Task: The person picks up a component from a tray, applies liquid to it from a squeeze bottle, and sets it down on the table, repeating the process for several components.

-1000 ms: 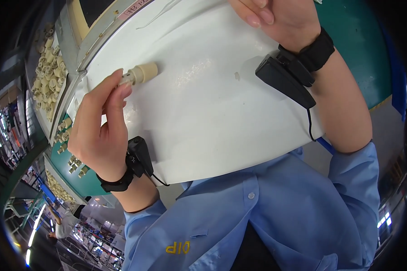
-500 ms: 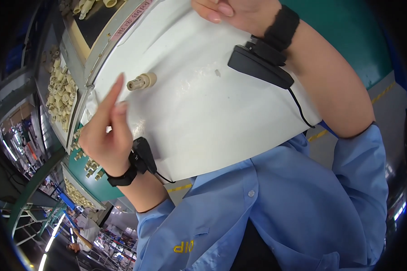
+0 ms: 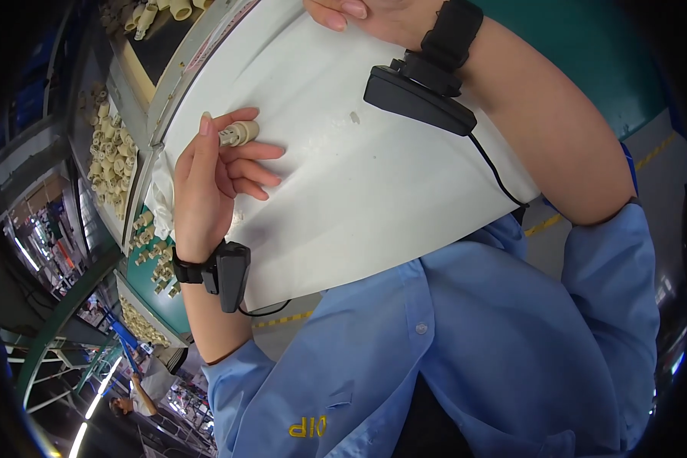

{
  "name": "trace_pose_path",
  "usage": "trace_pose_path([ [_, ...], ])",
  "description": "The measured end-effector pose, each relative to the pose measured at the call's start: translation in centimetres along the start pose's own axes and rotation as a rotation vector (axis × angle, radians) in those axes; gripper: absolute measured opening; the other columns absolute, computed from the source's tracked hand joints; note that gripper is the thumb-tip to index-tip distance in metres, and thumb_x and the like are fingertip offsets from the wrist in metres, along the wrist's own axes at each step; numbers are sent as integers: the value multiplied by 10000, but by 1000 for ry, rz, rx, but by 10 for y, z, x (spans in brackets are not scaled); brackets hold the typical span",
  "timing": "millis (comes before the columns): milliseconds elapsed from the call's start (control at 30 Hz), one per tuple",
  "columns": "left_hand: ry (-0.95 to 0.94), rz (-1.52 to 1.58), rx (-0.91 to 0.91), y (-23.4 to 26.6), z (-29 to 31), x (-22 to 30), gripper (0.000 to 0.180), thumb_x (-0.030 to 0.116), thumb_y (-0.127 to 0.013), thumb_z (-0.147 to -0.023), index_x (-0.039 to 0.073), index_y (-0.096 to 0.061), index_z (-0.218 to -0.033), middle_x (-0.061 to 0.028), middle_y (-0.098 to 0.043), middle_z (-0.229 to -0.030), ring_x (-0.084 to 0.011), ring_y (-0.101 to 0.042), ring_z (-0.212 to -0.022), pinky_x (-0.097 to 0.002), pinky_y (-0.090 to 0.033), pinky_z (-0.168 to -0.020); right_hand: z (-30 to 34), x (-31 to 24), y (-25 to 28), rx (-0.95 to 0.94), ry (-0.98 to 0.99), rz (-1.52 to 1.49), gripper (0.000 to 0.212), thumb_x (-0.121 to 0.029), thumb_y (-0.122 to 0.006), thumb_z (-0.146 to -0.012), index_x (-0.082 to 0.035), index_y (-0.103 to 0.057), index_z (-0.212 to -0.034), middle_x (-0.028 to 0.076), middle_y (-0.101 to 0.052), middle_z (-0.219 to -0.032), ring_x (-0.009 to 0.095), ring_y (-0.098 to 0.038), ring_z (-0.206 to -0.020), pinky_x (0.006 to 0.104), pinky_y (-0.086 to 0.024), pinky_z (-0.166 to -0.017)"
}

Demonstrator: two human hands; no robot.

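Observation:
A cream plastic fitting (image 3: 243, 133) with a narrower, slotted end lies on the white sheet (image 3: 320, 206). My left hand (image 3: 210, 172) is around it, fingers apart: the index finger passes along its far side, the other fingers stretch out on its near side. The thumb stands by the narrow end, and no firm grip shows. At the upper edge, my right hand (image 3: 374, 17) is partly cut off by the picture. Its visible fingers are curled in; whatever they hold, if anything, is hidden. Both wrists carry black straps with small black boxes (image 3: 416, 99) and cables.
Left of the sheet, a bin holds a heap of cream fittings (image 3: 113, 164). Smaller fittings (image 3: 159, 263) stand on a green surface nearer me. A wooden-edged tray (image 3: 141, 72) with larger cream pieces is at the upper left. Crumpled white plastic (image 3: 160, 195) lies by the left edge.
My left hand has moved away from me and opened around the fitting, which stays on the sheet. My right hand has shifted slightly left and up, further out of the picture.

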State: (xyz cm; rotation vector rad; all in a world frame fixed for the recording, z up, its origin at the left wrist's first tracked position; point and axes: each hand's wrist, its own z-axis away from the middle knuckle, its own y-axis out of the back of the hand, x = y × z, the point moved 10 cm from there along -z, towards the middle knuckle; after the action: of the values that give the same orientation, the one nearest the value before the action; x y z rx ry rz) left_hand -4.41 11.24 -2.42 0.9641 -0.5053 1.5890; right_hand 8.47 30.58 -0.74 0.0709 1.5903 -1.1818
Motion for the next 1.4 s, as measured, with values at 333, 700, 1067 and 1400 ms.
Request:
trace_pose_path([
  [333,-13,175,-120,-2,-2,-1,589,400,-366,-1096,-114,-472,-1364,-244,-727,-1021,-227,-747,-744,-261,-597,-549,-1,-5,1,-25,49,38,334,-336,-627,-947,-6,-660,-906,58,-485,-450,172,-445,-341,334,-383,-357],
  [700,34,167,-112,1,-4,-5,472,326,-479,-1076,-75,-526,-1319,-200,-748,-984,-168,-706,-589,-228,-546,-466,-11,4,3,-18,53,15,319,-353,-618,-955,-39,-638,-907,29,-454,-456,149,-403,-336,325,-398,-387],
  [1067,20,147,-8,5,1,3,387,319,-530,-1058,-12,-624,-1236,-150,-760,-918,-133,-688,-571,-197,-460,-426,-12,17,15,-1,-58,-124,318,-327,-526,-1029,-45,-672,-1045,-4,-380,-475,130,-324,-346,286,-319,-369],
  [1400,-281,398,281,69,132,-22,487,401,-463,-1076,-35,-633,-1214,-120,-734,-794,-149,-673,-541,-231,-482,-444,-7,10,9,-25,-55,-120,326,-342,-498,-1047,-67,-674,-1041,-17,-384,-476,113,-305,-347,270,-307,-378],
])
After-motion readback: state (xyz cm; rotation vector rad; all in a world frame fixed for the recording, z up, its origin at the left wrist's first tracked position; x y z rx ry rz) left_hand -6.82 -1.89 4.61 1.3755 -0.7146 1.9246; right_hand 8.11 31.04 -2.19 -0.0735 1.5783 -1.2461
